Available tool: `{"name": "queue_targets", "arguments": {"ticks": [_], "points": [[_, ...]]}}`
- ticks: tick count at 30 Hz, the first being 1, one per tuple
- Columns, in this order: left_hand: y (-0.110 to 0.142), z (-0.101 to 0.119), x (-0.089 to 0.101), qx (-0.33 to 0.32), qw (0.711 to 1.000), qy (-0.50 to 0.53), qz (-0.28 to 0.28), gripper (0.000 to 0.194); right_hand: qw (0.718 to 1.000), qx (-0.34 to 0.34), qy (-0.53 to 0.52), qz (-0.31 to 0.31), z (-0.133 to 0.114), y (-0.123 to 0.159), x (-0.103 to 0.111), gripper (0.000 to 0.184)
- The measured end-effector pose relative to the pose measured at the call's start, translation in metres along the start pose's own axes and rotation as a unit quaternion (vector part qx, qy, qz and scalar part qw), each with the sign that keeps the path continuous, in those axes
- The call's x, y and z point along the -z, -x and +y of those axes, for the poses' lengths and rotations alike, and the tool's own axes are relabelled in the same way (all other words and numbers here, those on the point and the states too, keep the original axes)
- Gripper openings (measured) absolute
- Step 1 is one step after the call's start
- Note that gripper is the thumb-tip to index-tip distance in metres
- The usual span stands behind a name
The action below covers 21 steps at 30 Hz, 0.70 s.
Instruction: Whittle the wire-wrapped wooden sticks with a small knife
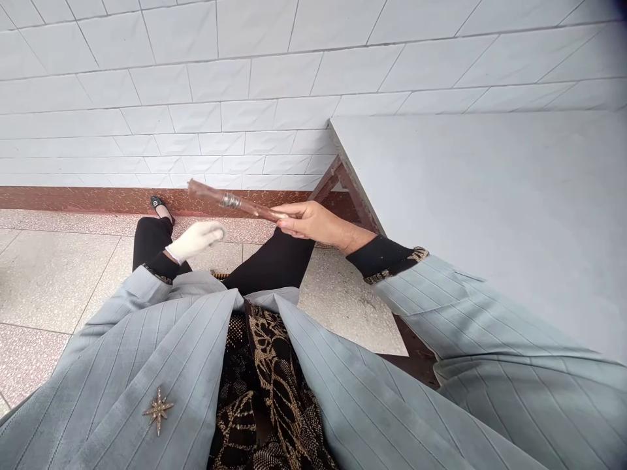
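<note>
My right hand [313, 225], bare, is closed around the near end of a brown wooden stick [249, 207]. The stick points up and to the left, and silvery wire is wound around it. Its far end looks rough and a little blurred. My left hand [196, 240], in a white glove, hangs lower and to the left, apart from the stick. Its fingers are curled together, and I cannot make out whether anything is in them.
A pale tabletop [480, 196] on a brown frame [353, 196] stands at the right. White tiled wall [235, 85] rises ahead, with a reddish-brown skirting [88, 199] at its foot. Speckled floor tiles [53, 261] lie below my legs [269, 264].
</note>
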State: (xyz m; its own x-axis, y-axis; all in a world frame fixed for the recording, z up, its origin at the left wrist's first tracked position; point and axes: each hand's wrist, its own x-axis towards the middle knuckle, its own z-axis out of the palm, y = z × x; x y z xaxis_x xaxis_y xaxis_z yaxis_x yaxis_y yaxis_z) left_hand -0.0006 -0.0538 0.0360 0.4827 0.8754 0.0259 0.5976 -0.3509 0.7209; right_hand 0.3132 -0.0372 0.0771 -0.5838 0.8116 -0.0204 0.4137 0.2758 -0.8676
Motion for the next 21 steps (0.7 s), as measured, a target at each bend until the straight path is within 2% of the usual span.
{"name": "queue_targets", "arguments": {"ticks": [2,4,7,11,15,18,21], "points": [[0.004,-0.001,-0.013,0.015,0.999,0.011,-0.033,0.029,0.998,-0.016,0.0,0.059,0.009,-0.003,-0.001,0.058],[0.006,-0.002,-0.019,0.017,0.999,-0.008,-0.037,0.029,0.996,-0.034,0.019,0.078,0.016,-0.007,-0.002,0.055],[0.007,-0.003,-0.016,-0.003,0.998,-0.056,-0.034,0.029,0.992,-0.056,0.069,0.094,0.02,-0.009,0.0,0.052],[0.008,0.0,-0.007,-0.041,0.992,-0.102,-0.065,0.03,0.978,-0.083,0.163,0.103,0.014,-0.007,0.001,0.047],[0.009,0.007,-0.004,-0.057,0.976,-0.193,-0.078,0.032,0.963,-0.093,0.248,0.053,0.01,-0.006,0.001,0.042],[0.007,0.012,-0.002,-0.079,0.957,-0.271,-0.059,0.031,0.95,-0.096,0.296,-0.027,0.015,-0.007,0.002,0.039],[0.004,0.017,0.002,-0.113,0.949,-0.289,-0.061,0.029,0.951,-0.088,0.268,-0.126,0.018,-0.006,0.002,0.036]]}}
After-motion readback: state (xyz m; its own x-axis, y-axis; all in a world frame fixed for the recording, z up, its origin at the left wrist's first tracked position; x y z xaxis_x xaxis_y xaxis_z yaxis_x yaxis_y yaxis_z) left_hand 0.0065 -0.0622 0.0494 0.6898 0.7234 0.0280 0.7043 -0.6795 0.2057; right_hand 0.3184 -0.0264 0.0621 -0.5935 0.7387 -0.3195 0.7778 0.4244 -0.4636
